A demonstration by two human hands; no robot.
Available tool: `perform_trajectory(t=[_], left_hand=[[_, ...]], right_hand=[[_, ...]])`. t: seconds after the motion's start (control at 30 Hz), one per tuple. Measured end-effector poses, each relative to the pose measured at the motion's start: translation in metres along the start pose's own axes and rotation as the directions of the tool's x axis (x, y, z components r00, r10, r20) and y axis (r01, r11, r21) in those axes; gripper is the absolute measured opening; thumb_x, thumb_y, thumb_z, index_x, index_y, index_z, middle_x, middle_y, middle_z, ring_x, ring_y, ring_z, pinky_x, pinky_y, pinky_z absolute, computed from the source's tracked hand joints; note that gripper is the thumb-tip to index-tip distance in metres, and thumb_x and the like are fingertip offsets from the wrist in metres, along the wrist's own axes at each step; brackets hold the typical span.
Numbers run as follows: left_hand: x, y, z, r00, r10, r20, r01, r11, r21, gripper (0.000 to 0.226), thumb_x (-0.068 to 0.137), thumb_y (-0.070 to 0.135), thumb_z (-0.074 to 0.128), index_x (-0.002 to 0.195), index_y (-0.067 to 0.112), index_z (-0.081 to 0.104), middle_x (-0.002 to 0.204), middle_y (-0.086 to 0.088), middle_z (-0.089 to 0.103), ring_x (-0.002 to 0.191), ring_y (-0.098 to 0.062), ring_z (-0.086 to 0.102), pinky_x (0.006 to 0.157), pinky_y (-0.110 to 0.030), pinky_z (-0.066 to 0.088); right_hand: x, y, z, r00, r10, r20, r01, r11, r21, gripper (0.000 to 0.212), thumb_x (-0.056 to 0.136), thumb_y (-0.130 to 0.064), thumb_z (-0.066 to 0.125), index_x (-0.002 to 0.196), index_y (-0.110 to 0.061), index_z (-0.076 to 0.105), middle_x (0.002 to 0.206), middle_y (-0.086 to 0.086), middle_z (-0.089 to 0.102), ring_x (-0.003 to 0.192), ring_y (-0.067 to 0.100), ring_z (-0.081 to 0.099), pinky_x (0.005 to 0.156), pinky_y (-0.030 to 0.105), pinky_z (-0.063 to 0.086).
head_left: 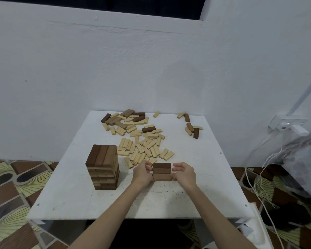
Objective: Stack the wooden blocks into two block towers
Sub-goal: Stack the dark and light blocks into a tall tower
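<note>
A finished tower (102, 166) of brown and pale wooden blocks stands on the left part of the white table (169, 200). To its right, three dark brown blocks (162, 171) lie flat side by side in one row. My left hand (142, 174) is at the row's left ends, its fingertips touching them. At the row's right ends is my right hand (184, 172); its thumb touches the nearest block and its fingers are held just off the far ones. A heap of loose pale and dark blocks (138, 141) lies behind the hands.
A few more loose blocks (192, 130) lie at the table's back right, close to the white wall. White cables and a full bag (298, 159) sit on the right beside the table. Patterned floor surrounds it.
</note>
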State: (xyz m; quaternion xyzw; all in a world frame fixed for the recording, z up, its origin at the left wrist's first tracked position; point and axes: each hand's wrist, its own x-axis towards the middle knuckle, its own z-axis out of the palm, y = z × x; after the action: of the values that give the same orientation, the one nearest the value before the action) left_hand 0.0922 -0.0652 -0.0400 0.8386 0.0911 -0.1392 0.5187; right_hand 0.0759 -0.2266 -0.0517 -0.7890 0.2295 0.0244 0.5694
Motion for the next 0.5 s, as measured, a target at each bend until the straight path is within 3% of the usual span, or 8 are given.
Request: perform_trajectory(t=[0.3,0.4,0.5], left_hand=[[-0.0029,0.0009,0.0020,0.999,0.032,-0.027,-0.032,0.999,-0.019,0.045,0.073,-0.003,0.074,0.111,0.007,0.052,0.094,-0.005,0.056,0.082,-0.017,0.052,0.062,-0.016,0.043],[-0.0035,0.0017,0.0022,0.999,0.044,-0.027,-0.045,0.999,-0.024,0.046,0.073,-0.005,0.073,0.112,0.006,0.052,0.098,-0.006,0.056,0.081,-0.018,0.051,0.068,-0.020,0.045],[-0.0036,0.0011,0.0024,0.998,0.049,-0.028,-0.050,0.998,-0.034,0.045,0.073,-0.007,0.072,0.111,0.006,0.052,0.098,-0.006,0.057,0.079,-0.017,0.051,0.063,-0.017,0.045]], right_hand=[[-0.0009,0.0016,0.0013,1.000,-0.014,0.002,0.014,1.000,0.020,0.036,0.072,0.006,0.068,0.096,-0.020,0.062,0.085,-0.009,0.066,0.088,0.017,0.066,0.083,0.040,0.057],[-0.0009,0.0016,0.0013,1.000,-0.017,-0.003,0.017,1.000,0.024,0.035,0.072,0.007,0.067,0.096,-0.019,0.062,0.085,-0.008,0.067,0.087,0.017,0.066,0.082,0.041,0.057],[-0.0017,0.0024,0.0018,1.000,-0.019,-0.012,0.019,1.000,0.021,0.034,0.073,0.006,0.067,0.095,-0.019,0.063,0.084,-0.008,0.067,0.087,0.016,0.066,0.082,0.039,0.057]])
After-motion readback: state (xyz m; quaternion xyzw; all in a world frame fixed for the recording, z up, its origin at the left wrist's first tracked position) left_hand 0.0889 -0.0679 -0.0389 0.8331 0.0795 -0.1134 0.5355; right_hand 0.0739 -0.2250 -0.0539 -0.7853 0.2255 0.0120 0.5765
